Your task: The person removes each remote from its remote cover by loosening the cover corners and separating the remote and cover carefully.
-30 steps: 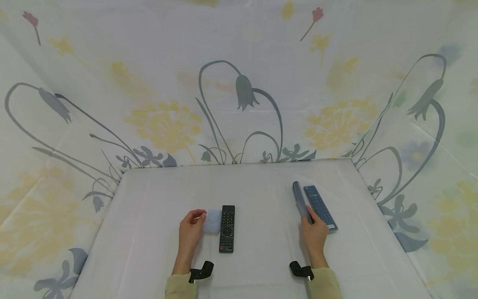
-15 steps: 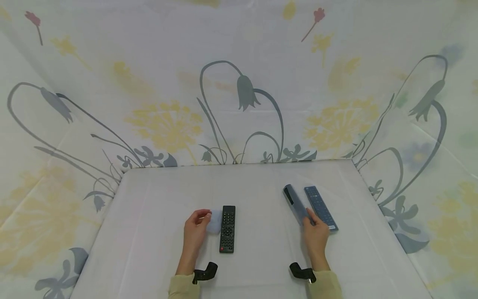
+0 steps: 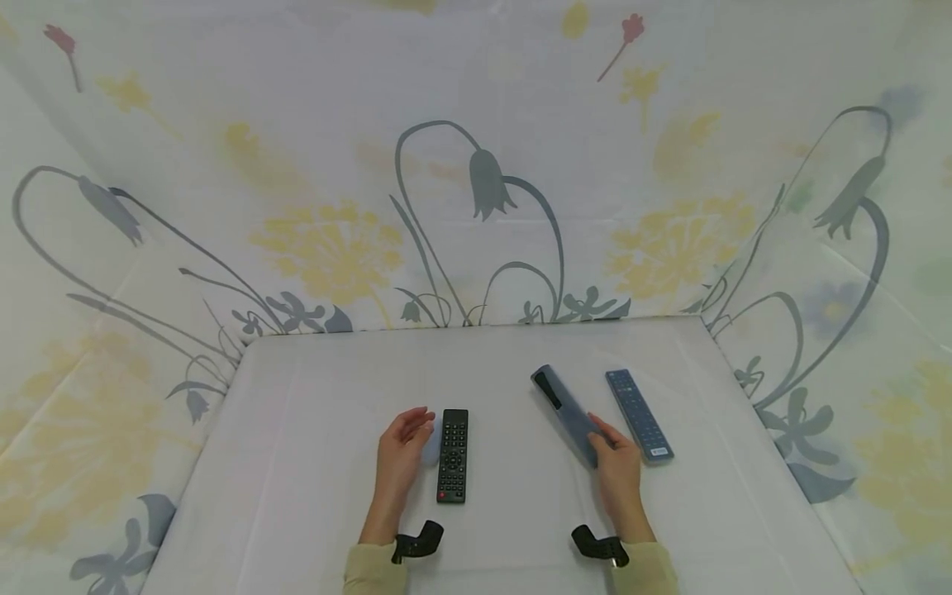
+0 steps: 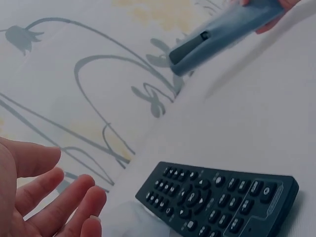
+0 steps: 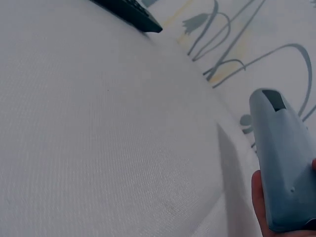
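My right hand (image 3: 620, 478) grips the near end of a long blue-grey object (image 3: 571, 415) with a black inset at its far end. In the right wrist view this smooth rounded object (image 5: 281, 158) is held up off the white surface. Loosely bent, the fingers of my left hand (image 3: 398, 456) hold nothing. Beside them lies a pale blue pad (image 3: 430, 449), mostly hidden by that hand. A black remote control (image 3: 453, 456) lies just right of the pad, buttons up. Right of the held object is a blue remote control (image 3: 640, 416) with a white label.
The white-covered table (image 3: 335, 372) is bordered by upright cloth walls (image 3: 521, 107) with printed flowers at the back and sides. A black wrist mount (image 3: 419, 541) sits on each forearm.
My right hand has moved left with the blue-grey object, away from the blue remote control, turning its inset upward. My left hand has shifted right, over the pale blue pad.
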A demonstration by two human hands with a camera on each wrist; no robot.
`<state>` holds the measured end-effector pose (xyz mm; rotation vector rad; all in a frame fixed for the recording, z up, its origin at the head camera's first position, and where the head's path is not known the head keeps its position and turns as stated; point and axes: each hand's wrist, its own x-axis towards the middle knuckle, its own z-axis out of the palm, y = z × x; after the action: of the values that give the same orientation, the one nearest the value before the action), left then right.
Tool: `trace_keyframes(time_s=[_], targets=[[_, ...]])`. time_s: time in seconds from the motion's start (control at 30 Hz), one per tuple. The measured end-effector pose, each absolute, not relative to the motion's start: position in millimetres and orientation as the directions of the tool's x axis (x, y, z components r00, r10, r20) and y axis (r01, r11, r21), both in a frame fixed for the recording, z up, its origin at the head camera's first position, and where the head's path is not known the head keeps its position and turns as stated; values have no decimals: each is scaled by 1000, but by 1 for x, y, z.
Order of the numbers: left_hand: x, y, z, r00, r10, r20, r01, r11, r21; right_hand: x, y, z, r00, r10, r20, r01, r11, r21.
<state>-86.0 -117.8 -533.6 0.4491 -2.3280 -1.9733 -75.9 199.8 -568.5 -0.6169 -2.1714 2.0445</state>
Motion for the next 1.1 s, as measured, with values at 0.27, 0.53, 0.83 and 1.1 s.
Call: trace_keyframes(time_s=[0.27, 0.53, 0.83, 1.1], targets=[[-86, -105, -528, -965, -200, -169, -183, 52, 982, -75, 189, -566, -932, 298, -205, 191, -75, -979], [-87, -90, -525, -978, -148, -150, -150, -11, 989, -68, 174, -567, -960, 189, -209, 184, -139, -973], [-90, -76, -525, -978, -129, -163, -163, -10, 987, -60, 157, -566, -980, 111, -165, 139, -211, -968], [-89, -73, -526, -982, -71, -176, -173, -47, 984, -56, 144, -572, -988, 46, -148, 132, -254, -958]])
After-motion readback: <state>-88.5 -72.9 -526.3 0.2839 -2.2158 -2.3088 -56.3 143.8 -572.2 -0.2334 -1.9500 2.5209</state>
